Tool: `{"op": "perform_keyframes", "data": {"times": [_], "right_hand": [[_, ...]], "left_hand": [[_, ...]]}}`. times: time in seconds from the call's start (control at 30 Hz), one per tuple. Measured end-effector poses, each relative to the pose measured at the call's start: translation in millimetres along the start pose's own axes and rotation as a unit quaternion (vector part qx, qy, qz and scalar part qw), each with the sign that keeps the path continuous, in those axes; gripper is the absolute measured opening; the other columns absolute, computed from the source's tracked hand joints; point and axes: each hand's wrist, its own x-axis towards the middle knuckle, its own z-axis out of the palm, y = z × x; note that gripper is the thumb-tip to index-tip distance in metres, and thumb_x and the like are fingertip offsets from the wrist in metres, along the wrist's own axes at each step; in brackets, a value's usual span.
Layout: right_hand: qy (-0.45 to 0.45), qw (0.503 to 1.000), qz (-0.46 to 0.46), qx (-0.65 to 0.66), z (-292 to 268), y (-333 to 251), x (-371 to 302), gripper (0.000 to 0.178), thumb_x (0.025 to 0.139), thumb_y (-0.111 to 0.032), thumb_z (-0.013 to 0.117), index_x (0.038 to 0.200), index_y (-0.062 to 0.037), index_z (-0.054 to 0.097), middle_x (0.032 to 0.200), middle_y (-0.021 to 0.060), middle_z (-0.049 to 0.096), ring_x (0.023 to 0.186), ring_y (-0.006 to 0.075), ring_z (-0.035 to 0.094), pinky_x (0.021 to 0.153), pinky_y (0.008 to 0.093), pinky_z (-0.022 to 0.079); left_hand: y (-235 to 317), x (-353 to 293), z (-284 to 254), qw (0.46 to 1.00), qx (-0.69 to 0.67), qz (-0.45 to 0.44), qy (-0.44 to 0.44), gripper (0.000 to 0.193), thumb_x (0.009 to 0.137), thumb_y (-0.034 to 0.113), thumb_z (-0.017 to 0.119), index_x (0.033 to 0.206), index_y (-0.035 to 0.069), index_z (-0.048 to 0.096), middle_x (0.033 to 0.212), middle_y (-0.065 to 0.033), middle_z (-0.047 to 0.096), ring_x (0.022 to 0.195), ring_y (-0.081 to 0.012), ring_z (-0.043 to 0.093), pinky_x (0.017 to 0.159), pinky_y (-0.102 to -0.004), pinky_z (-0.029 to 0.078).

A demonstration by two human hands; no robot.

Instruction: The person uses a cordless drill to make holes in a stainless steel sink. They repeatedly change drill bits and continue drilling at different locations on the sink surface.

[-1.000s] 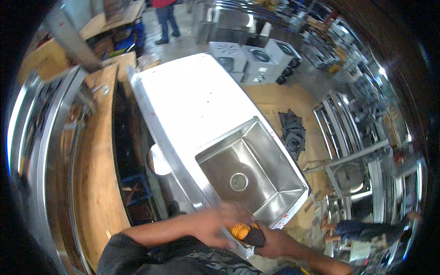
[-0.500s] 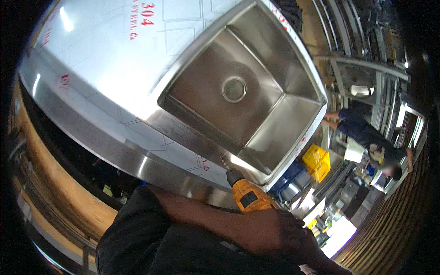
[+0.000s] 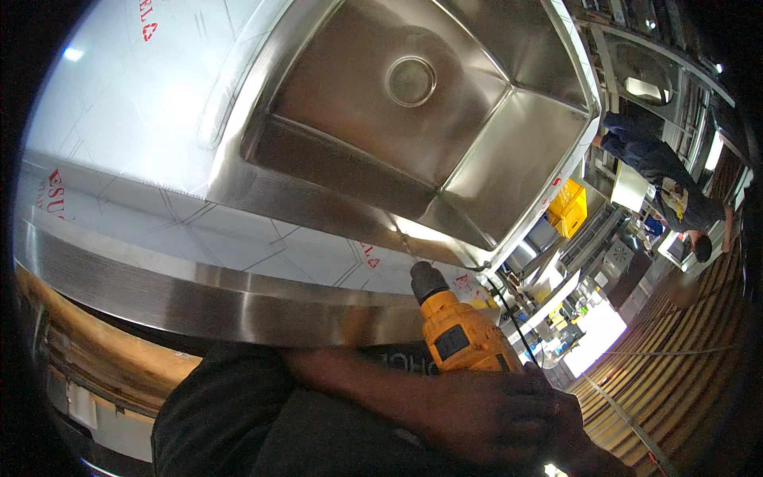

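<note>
A yellow power drill (image 3: 461, 334) with a dark chuck lies across the near side of a stainless steel sink (image 3: 350, 95). Its thin bit points away from me and meets the metal along the basin's near rim, close to the right corner. My left hand (image 3: 485, 409) is closed over the rear of the drill, its forearm coming in from the lower left. Beside it, in shadow, my right hand (image 3: 580, 437) closes at the drill's back end, its fingers mostly hidden. A round drain hole (image 3: 411, 81) shows in the basin floor.
White protective film (image 3: 143, 103) with red print covers the countertop around the basin. A bare steel front edge (image 3: 175, 282) runs along my side. To the right are a thin black cord (image 3: 515, 322), a yellow crate (image 3: 568, 208) and another person (image 3: 664, 171) standing.
My view has shifted, so the sink sits higher and looks larger. The drill appears more upright, with its bit still at the near rim. The other person's outstretched arm has left the sink's edge.
</note>
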Motion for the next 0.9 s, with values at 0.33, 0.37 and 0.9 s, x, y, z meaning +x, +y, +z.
{"op": "perform_keyframes", "data": {"times": [0.33,0.37,0.9], "right_hand": [[0.016,1.000,0.003,-0.016,-10,-15,6,0.079,0.076,-0.023,0.070,0.144,-0.0142,0.031,0.112,0.0200,0.061,0.100,0.0383,0.063,0.085,0.0469,0.052],[0.017,1.000,0.000,-0.018,-10,-16,9,0.079,0.076,-0.023,0.070,0.144,-0.0143,0.031,0.112,0.0200,0.061,0.100,0.0383,0.063,0.084,0.0469,0.052],[0.080,0.987,-0.062,-0.126,-61,18,45,0.093,0.064,-0.017,0.073,0.146,-0.0042,0.031,0.098,0.0227,0.064,0.087,0.0429,0.062,0.079,0.0472,0.051]], "left_hand": [[12,-3,-11,0.992,0.084,0.082,0.055,0.021,0.084,0.018,0.059,0.095,0.000,0.061,0.101,-0.0202,0.061,0.108,-0.0374,0.059,0.092,-0.0490,0.050],[5,-6,-10,0.993,0.074,0.074,0.062,0.021,0.085,0.018,0.059,0.096,0.001,0.062,0.101,-0.0198,0.061,0.107,-0.0358,0.060,0.091,-0.0479,0.050],[-9,-16,-66,0.833,0.471,-0.287,0.046,0.047,0.081,0.044,0.068,0.100,0.002,0.061,0.091,-0.0157,0.064,0.091,-0.0375,0.060,0.083,-0.0480,0.045]]}}
